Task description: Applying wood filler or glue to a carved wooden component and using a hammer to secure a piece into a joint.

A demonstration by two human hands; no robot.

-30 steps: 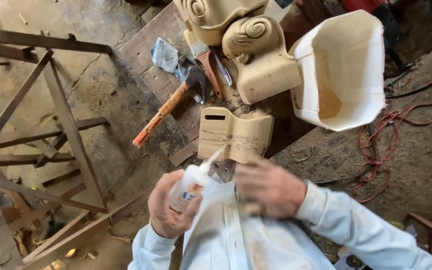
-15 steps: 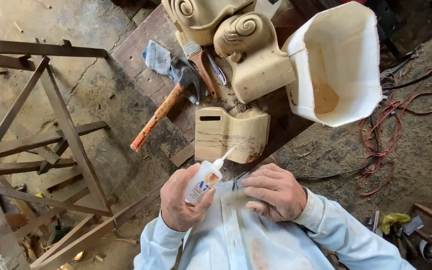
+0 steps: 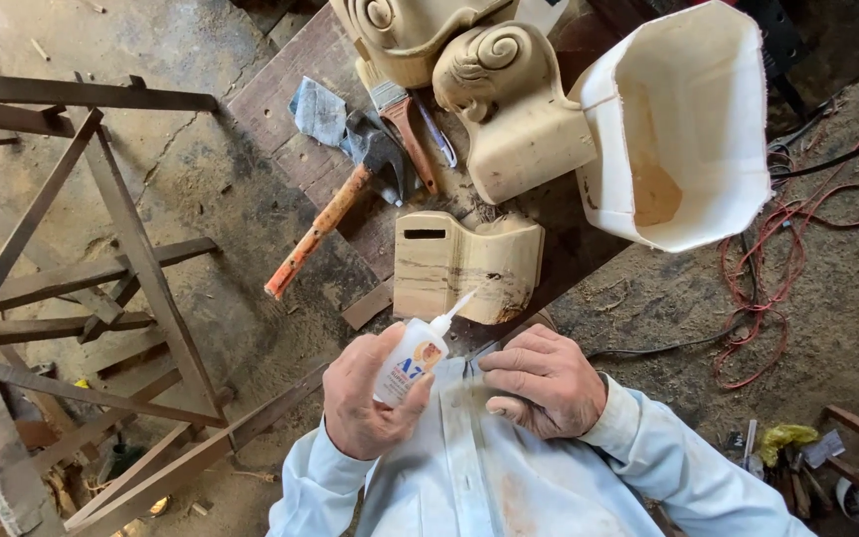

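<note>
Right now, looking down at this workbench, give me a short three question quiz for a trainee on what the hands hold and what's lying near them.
1. True or false: the left hand holds the small glue bottle with its nozzle aimed at the slotted wood block.
2. Which tool has the orange handle? A) the hammer B) the paintbrush C) the white plastic tub
3. Fill in: the right hand rests against the person's pale ____.

Key
1. True.
2. A.
3. Shirt.
</note>
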